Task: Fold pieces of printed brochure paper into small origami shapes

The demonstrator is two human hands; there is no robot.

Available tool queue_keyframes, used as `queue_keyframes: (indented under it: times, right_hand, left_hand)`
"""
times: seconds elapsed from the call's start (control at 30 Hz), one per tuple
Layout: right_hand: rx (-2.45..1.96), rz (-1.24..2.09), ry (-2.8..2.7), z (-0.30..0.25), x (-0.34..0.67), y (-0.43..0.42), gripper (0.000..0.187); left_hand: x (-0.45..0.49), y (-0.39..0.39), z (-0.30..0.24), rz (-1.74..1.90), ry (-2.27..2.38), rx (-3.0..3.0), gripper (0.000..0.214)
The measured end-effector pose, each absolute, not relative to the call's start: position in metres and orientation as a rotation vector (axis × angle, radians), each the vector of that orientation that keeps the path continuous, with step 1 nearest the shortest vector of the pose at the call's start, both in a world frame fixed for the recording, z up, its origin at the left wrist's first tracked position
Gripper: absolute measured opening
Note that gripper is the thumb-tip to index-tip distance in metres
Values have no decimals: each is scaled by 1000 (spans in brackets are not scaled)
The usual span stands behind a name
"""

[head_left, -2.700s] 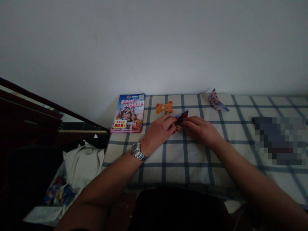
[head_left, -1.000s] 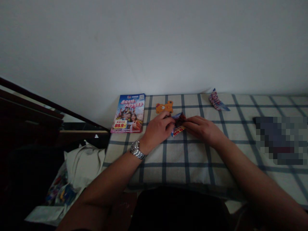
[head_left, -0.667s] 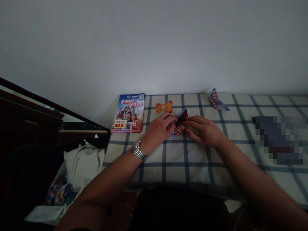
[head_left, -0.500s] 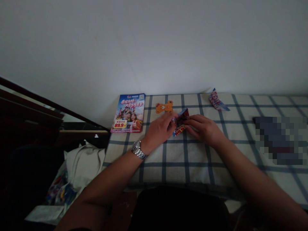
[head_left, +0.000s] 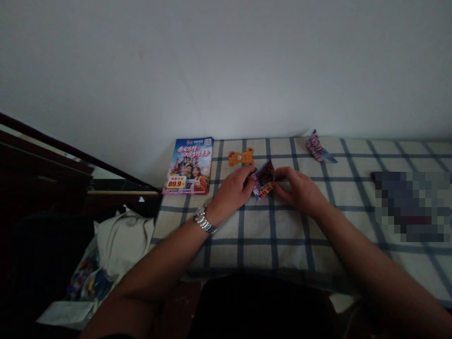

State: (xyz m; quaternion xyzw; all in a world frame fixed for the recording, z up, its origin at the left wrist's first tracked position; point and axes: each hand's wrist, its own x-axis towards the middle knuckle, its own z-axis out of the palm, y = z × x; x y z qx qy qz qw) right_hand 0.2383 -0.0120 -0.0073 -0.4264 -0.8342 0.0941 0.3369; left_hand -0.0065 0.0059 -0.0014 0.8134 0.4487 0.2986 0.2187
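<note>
While half a second ago the right hand's [head_left: 299, 189] fingers lay across the folded paper [head_left: 264, 181], we now see them drawn back to its right edge, so more of the red and dark printed face shows between our hands. The left hand [head_left: 233, 187], below the silver watch [head_left: 205, 220], has drawn back a little too, baring more of the paper's left part. We find the paper between the two grips, tilted, above the checked cloth [head_left: 254, 235]. Our left thumb and fingers are closed on its left side; our right thumb and forefinger touch its right edge, slightly apart, and we cannot tell whether they pinch it. The bear cutout [head_left: 241, 157] lies just beyond our left hand, where it was before.
</note>
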Motion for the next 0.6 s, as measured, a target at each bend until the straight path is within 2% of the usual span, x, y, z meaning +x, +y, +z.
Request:
queue_keyframes:
  times: [0.17,0.6]
  right_hand:
    - [-1228,451,-1982,-13,238,-10,27]
    - [-1370,597,-1999,-3,236,-13,34]
  left_hand:
    - [-7,6,0,810,1252,2219,14]
    - [-6,8,-2,843,1170,2135,21]
